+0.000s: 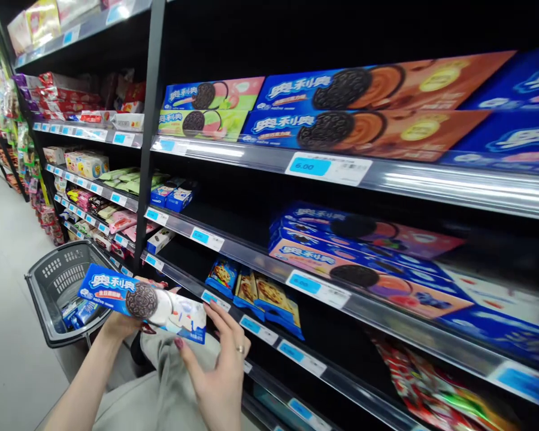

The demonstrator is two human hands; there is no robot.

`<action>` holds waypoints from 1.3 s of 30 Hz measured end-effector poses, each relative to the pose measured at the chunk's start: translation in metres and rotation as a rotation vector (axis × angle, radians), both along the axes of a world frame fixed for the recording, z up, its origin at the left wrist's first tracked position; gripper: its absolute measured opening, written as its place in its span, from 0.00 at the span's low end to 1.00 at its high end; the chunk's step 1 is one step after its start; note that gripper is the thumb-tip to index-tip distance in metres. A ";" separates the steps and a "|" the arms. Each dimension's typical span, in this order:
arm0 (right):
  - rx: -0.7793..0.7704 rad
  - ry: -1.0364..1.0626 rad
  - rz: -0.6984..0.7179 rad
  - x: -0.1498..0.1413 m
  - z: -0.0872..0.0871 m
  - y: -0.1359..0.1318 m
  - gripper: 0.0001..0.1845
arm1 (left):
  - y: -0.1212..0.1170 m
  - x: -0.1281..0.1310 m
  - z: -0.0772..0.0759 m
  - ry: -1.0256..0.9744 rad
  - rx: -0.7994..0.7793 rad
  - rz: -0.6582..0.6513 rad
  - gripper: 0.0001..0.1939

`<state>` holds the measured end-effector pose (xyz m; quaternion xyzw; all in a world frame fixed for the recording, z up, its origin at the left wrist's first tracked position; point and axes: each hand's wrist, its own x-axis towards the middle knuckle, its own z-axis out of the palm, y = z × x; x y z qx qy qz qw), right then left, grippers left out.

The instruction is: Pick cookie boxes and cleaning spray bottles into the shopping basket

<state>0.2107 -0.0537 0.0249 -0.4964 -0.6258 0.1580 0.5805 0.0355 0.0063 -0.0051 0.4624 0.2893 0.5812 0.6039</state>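
A blue and white box of cookies (169,311), printed with a dark sandwich cookie, is held in front of my lap with its printed face up. My left hand (124,323) is closed around it from beneath, with fingertips showing at the far and near edges. At the box's right end my right hand (220,353) grips it, thumb at the near edge and fingers over the far corner. A ring is on one finger of that hand. Behind the box, a grey shopping basket (36,299) holds blue packages (79,314).
Shelves (233,158) run along the right side, their edges carrying price tags (327,169). Stacked cookie boxes (323,129) fill the upper shelf, with more boxes (336,263) below. Blue cookie bags (269,296) sit lower. The pale aisle floor (4,251) lies left.
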 end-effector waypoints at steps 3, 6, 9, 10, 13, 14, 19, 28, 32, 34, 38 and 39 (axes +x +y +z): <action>-0.106 0.194 0.174 -0.001 -0.009 0.004 0.32 | -0.003 0.000 -0.004 -0.075 0.006 0.066 0.18; -0.161 0.291 0.203 -0.005 -0.011 0.002 0.32 | -0.004 -0.002 -0.005 -0.122 0.004 0.084 0.17; -0.152 0.284 0.189 -0.006 -0.008 0.001 0.31 | -0.005 -0.004 -0.003 -0.159 -0.007 0.086 0.19; -0.143 0.280 0.188 -0.006 -0.008 0.001 0.31 | -0.005 -0.004 -0.002 -0.167 -0.012 0.084 0.19; -0.123 0.275 0.185 -0.005 -0.006 0.001 0.31 | -0.005 -0.005 0.002 -0.172 -0.029 0.077 0.18; -0.120 0.276 0.183 -0.004 -0.006 0.000 0.31 | -0.005 -0.006 0.003 -0.171 -0.033 0.077 0.18; -0.098 0.293 0.165 -0.006 -0.006 0.000 0.30 | -0.006 -0.006 0.004 -0.186 -0.034 0.090 0.19; -0.099 0.302 0.168 -0.005 -0.006 -0.001 0.30 | -0.007 -0.007 0.002 -0.210 -0.045 0.088 0.14; -0.106 0.303 0.172 -0.005 -0.007 -0.002 0.30 | -0.008 -0.006 0.004 -0.192 -0.046 0.096 0.14; -0.109 0.305 0.173 -0.005 -0.007 -0.002 0.30 | -0.008 -0.005 0.004 -0.171 -0.041 0.096 0.15; -0.122 0.299 0.177 -0.005 -0.006 -0.001 0.30 | -0.006 -0.007 0.003 -0.103 -0.015 0.096 0.19; -0.145 0.295 0.175 -0.005 -0.007 0.000 0.30 | -0.006 -0.008 0.003 -0.083 -0.005 0.091 0.21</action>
